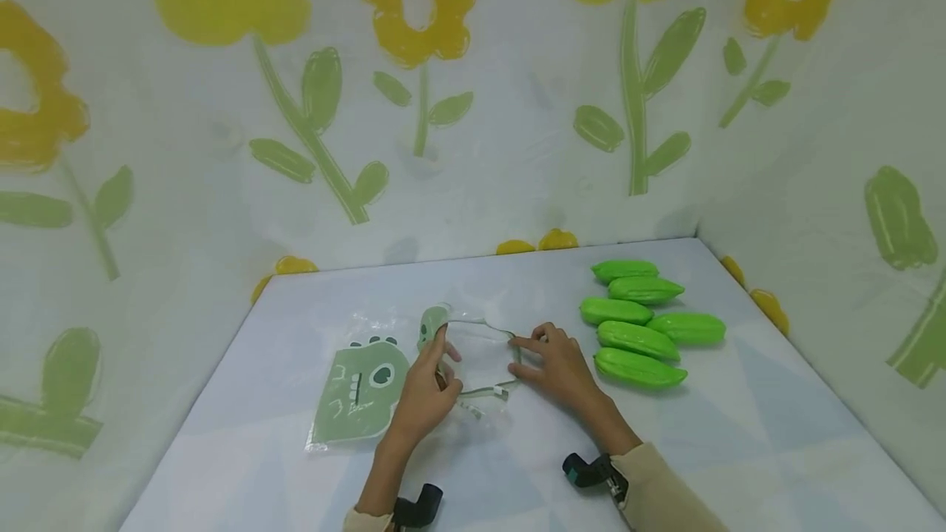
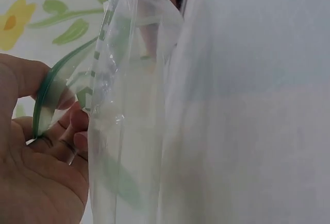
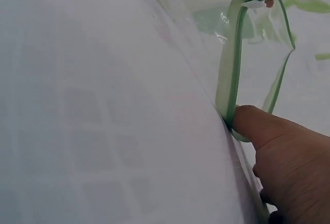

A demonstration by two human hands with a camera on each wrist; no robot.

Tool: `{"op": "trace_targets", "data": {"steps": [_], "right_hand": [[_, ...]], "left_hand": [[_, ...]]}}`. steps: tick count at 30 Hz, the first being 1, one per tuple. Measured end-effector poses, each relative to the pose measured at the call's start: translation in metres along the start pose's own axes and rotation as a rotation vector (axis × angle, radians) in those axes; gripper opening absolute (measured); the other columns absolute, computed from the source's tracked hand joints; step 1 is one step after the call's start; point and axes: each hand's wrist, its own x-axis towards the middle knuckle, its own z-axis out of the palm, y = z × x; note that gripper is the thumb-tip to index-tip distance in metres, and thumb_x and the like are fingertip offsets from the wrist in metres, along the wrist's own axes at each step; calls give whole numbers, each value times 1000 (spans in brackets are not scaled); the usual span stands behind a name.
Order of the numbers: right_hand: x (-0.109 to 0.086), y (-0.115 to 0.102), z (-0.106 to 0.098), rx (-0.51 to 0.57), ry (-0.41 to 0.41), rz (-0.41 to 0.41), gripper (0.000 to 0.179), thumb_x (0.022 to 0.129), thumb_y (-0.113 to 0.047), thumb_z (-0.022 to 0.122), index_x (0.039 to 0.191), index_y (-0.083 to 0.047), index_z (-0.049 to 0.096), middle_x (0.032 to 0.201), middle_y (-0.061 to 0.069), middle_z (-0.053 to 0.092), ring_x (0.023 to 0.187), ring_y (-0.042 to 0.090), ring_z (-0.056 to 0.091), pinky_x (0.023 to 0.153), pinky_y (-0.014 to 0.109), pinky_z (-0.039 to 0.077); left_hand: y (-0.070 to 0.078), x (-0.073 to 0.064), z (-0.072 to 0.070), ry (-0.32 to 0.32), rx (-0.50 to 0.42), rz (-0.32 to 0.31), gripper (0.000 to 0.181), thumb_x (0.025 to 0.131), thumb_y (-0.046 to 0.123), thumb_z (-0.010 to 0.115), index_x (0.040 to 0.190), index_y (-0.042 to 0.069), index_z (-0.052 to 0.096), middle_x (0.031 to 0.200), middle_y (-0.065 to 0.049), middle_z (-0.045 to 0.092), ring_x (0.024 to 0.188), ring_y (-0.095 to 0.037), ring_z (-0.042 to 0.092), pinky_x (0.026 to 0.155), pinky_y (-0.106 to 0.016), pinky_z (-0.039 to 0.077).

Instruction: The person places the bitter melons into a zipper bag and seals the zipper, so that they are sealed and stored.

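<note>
Between both hands a clear plastic zip bag (image 1: 484, 392) has its green-edged mouth spread wide, facing up. Its clear side wall (image 2: 139, 131) fills the middle of the left wrist view. My left hand (image 1: 424, 392) grips the mouth's left side, thumb and fingers bent about the green edge. At the opposite end, my right hand (image 1: 560, 366) holds the rim with thumb and index finger; the right wrist view has the thumb (image 3: 252, 123) against the green strip (image 3: 234, 64). A flat clear bag with a green dinosaur print (image 1: 358, 396) lies just left of the left hand.
Several bright green fruit-like pieces (image 1: 639, 366), long and ridged, lie grouped on the white table (image 1: 244, 433) to the right of the right hand. A flower-printed cloth (image 1: 488, 187) hangs behind and along the sides. Both wrists wear small black cameras (image 1: 589, 470).
</note>
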Motion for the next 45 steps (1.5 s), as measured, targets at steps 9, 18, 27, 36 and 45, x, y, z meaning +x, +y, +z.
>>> {"op": "trace_targets", "data": {"steps": [9, 18, 27, 36, 45], "right_hand": [[0, -8, -5, 122, -15, -21, 39, 80, -34, 84, 116, -22, 77, 104, 2, 52, 92, 22, 47, 76, 41, 33], [0, -24, -48, 293, 0, -140, 35, 88, -18, 78, 121, -12, 73, 111, 5, 57, 99, 24, 54, 84, 46, 41], [-17, 6, -110, 59, 137, -187, 39, 81, -14, 84, 118, -5, 72, 111, 11, 64, 105, 34, 57, 86, 54, 44], [-47, 34, -137, -158, 16, -90, 52, 80, -29, 84, 123, -4, 69, 117, 15, 64, 113, 40, 55, 84, 62, 40], [-71, 50, -139, -300, -18, -82, 57, 76, -38, 86, 120, -5, 71, 114, 12, 65, 105, 35, 55, 78, 52, 38]], "left_hand": [[-4, 2, 4, -11, -44, -16, 85, 81, -1, 57, 159, 6, 24, 110, 2, 57, 78, -12, 52, 68, -24, 48], [-12, 1, 6, 19, -107, -9, 86, 81, -1, 59, 159, 5, 22, 110, 0, 59, 77, -11, 53, 67, -24, 47], [-12, 3, 4, 25, -98, -36, 88, 82, 1, 60, 160, 7, 21, 112, 4, 60, 74, -10, 51, 66, -24, 47], [-13, 1, -1, 28, -162, -42, 85, 85, -2, 60, 160, 6, 20, 113, -1, 61, 67, -9, 46, 61, -23, 43], [-10, 2, -3, 82, -221, -45, 82, 87, -4, 62, 159, 6, 24, 114, -6, 62, 64, -9, 44, 58, -23, 41]]}}
